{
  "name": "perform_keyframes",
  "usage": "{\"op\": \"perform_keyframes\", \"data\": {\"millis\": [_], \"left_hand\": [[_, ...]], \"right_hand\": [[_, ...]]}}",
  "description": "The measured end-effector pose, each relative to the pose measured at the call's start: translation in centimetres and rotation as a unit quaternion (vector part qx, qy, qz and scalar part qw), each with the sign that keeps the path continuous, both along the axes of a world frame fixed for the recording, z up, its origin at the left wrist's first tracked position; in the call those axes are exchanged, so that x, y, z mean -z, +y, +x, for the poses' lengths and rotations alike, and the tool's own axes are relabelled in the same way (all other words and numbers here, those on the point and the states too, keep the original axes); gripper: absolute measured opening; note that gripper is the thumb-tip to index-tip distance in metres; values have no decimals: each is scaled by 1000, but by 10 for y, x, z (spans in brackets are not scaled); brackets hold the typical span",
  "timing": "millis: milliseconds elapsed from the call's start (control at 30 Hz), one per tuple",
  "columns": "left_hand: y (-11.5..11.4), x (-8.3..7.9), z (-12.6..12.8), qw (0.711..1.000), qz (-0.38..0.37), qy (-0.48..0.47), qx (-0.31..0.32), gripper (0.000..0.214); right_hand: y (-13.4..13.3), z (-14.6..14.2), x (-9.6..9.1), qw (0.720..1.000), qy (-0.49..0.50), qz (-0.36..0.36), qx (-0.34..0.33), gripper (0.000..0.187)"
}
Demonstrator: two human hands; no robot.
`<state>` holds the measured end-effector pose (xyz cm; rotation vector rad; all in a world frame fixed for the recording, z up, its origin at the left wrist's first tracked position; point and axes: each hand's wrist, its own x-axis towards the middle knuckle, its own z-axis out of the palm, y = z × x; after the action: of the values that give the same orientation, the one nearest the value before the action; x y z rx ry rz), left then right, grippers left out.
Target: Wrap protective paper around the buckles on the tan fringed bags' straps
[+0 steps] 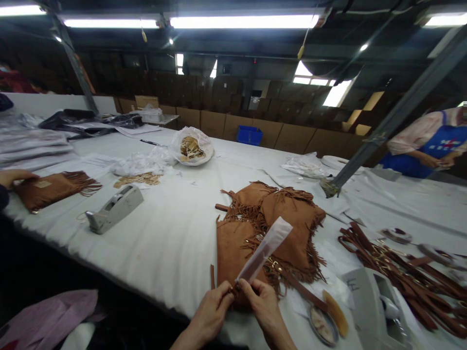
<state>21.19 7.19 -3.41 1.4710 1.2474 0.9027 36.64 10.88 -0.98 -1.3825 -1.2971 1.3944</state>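
Observation:
My left hand [212, 311] and my right hand [263, 305] are close together at the near edge of the table, both in a pinch. From my right fingertips a long, pale translucent strip [265, 249] rises toward the upper right. My left fingers grip a small gold-coloured metal fitting [232, 290], partly hidden by the fingertips. Beneath lies a brown suede-like bag [233, 248] with fringe. More brown fringed bags [288, 226] overlap behind it, and a brown strap [302, 290] with metal hardware runs off to the right.
Tape dispensers [116, 209] stand left and right, the right one [375, 306] beside a tape roll [323, 324]. Brown straps [397, 272] pile at right. A slanted metal post [394, 112] meets the table. A co-worker's hand [22, 176] touches a fringed bag [54, 189]; another person [434, 141] stands far right.

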Motion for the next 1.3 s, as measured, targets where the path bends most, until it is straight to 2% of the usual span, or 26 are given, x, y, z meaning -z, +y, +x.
{"op": "perform_keyframes", "data": {"millis": [100,200,300,333,400,500,567,633,667,733,800,833,967,1133,1200,1300], "left_hand": [[2,2,2,1000,2,4,-15,21],[3,-1,4,999,-28,-8,-25,21],[3,-9,4,997,-42,-67,-4,6],[3,-11,4,996,-28,-83,4,8],[1,-11,5,995,24,-92,6,29],[-1,1,6,992,106,-65,-37,44],[-2,12,5,987,122,-48,-96,43],[-2,20,2,982,113,-37,-143,32],[-2,22,1,983,113,-33,-144,25],[-1,23,-2,987,124,-30,-100,13],[0,22,-2,988,136,-37,-58,13],[1,22,-1,988,137,-42,-57,14],[4,25,4,986,122,-58,-97,14],[7,35,8,985,75,-98,-116,12],[6,39,8,979,34,-161,-119,12],[7,42,5,951,-35,-290,-103,39]], "right_hand": [[-7,-5,10,1000,-8,-2,-27,49],[-14,-9,16,999,-14,19,-23,50],[-15,-12,13,999,-10,31,5,47],[-14,-12,10,999,-5,28,16,46],[-12,-13,5,999,12,19,30,45],[-9,-16,0,999,36,14,31,44],[-9,-17,-1,998,45,10,36,45],[-8,-18,0,997,56,7,46,47],[-8,-18,1,997,60,6,51,47],[-6,-18,3,997,57,7,52,47],[-5,-16,5,998,40,11,45,46],[-4,-16,7,999,30,18,40,46],[-6,-15,15,996,-47,73,12,42],[-13,-15,24,985,-125,119,-20,36],[-15,-14,29,980,-147,131,-26,33],[-20,-12,37,970,-176,162,-36,29]]}}
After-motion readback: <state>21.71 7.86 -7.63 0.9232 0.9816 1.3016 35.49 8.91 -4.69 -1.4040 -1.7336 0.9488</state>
